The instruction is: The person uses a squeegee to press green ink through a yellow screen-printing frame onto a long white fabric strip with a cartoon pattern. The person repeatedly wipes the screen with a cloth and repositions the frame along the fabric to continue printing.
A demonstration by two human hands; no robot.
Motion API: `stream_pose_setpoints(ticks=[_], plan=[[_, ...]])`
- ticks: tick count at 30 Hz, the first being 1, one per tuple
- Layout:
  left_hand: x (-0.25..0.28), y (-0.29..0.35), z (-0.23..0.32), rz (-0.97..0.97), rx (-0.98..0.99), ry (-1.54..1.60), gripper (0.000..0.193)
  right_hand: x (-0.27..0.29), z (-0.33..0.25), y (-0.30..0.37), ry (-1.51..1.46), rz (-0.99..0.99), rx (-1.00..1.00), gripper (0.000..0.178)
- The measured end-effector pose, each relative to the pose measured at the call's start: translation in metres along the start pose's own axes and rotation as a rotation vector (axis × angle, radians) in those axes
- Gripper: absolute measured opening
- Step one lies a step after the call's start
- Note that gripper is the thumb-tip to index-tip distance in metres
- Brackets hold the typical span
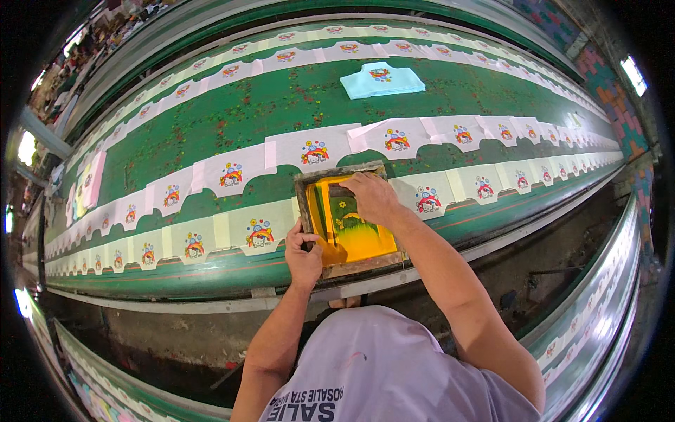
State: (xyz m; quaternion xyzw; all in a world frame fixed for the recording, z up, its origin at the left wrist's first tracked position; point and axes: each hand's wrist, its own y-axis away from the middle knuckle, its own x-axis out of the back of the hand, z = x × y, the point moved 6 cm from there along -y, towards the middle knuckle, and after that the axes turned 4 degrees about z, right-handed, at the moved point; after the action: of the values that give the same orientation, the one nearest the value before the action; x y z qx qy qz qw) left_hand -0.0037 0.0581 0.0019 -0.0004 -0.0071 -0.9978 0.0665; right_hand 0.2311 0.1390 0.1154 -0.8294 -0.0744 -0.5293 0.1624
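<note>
One grubby frame (303, 202) is rocking glossy yellow-orange mesh (369, 247); left hand (304, 259) is gripping it at 8 o'clock, right hand (374, 197) is curling at 1 o'clock, can't tell what it's holding.

At the picture's centre, our left hand (304, 259) grips the left edge of a screen (304, 205); our right hand (374, 197) bends over its top, above yellow ink (360, 245). Printed cloths (314, 150) line the green table (239, 105), with a blue pile (380, 86) upper centre.

Dark capital letters (316, 411) mark the pale shirt (383, 352).
</note>
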Motion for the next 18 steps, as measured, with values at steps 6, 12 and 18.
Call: stream_pose_setpoints(ticks=[6,12,18], plan=[[-0.005,-0.001,0.011,0.062,-0.208,-0.146,0.023,-0.010,-0.014,0.039,0.124,-0.003,0.080,0.053],[-0.005,-0.003,0.012,0.064,-0.238,-0.193,0.022,-0.002,-0.050,0.095,0.066,-0.018,0.113,0.051],[-0.004,-0.001,0.014,0.072,-0.237,-0.214,0.022,0.000,-0.068,0.128,-0.011,-0.043,0.089,0.047]])
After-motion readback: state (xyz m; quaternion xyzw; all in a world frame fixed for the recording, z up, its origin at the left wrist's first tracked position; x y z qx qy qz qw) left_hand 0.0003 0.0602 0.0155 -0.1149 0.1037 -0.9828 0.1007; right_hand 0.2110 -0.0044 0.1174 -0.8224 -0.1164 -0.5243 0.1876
